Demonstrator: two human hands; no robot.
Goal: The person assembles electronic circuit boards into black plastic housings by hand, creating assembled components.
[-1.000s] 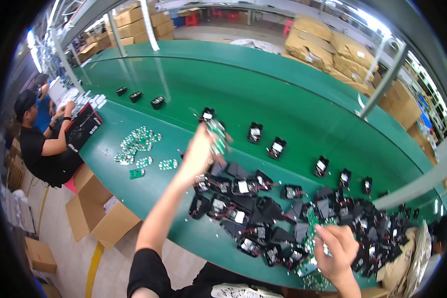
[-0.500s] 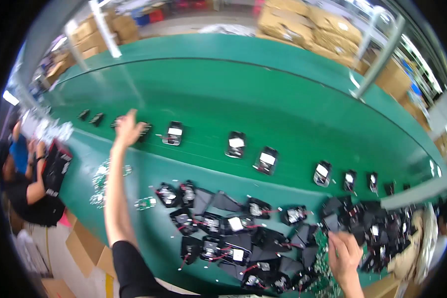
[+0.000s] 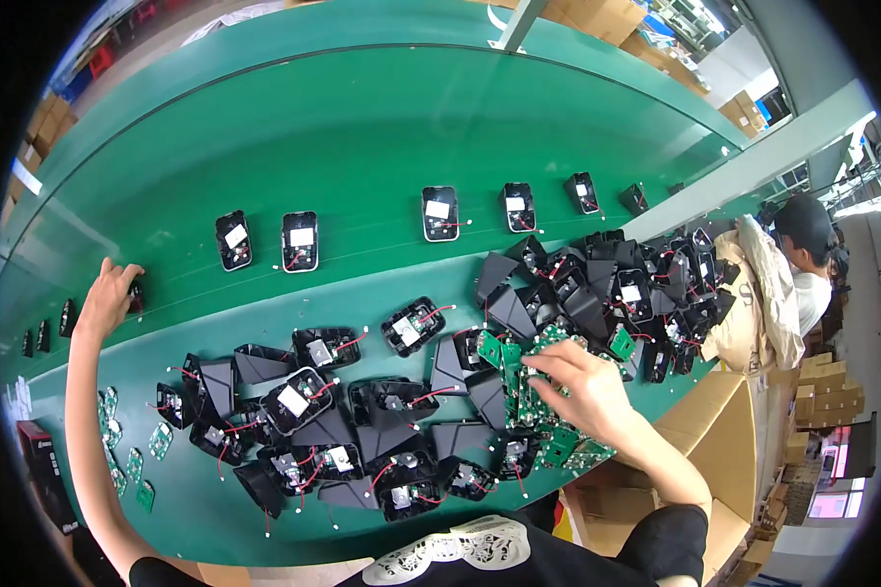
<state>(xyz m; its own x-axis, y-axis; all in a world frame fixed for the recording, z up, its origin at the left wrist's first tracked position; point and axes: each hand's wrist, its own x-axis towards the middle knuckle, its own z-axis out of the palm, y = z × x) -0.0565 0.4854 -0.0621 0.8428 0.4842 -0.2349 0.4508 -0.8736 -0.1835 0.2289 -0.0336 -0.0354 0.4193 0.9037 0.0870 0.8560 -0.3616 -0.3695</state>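
Note:
My left hand (image 3: 109, 295) reaches over the green belt at the far left with its fingers apart. Right beside it, partly hidden by the hand, is a small black casing (image 3: 135, 297); whether the fingers touch it I cannot make out. My right hand (image 3: 585, 389) hovers over a heap of green circuit boards (image 3: 558, 445), thumb and forefinger bent and their tips apart. Left of its fingertips a green circuit board (image 3: 490, 346) lies against black housings. Several open black housings (image 3: 292, 400) with red wires and white labels lie between my arms.
Several black casings (image 3: 301, 241) stand in a row along the green belt (image 3: 382, 127). More black housings (image 3: 631, 287) are piled at right. Loose circuit boards (image 3: 160, 440) lie near my left forearm. A cardboard box (image 3: 719, 421) stands open at right; a person (image 3: 803, 245) is beyond.
My view has swung to the right. The right hand has come over the circuit board heap; the left hand stays over the belt, beside a black casing.

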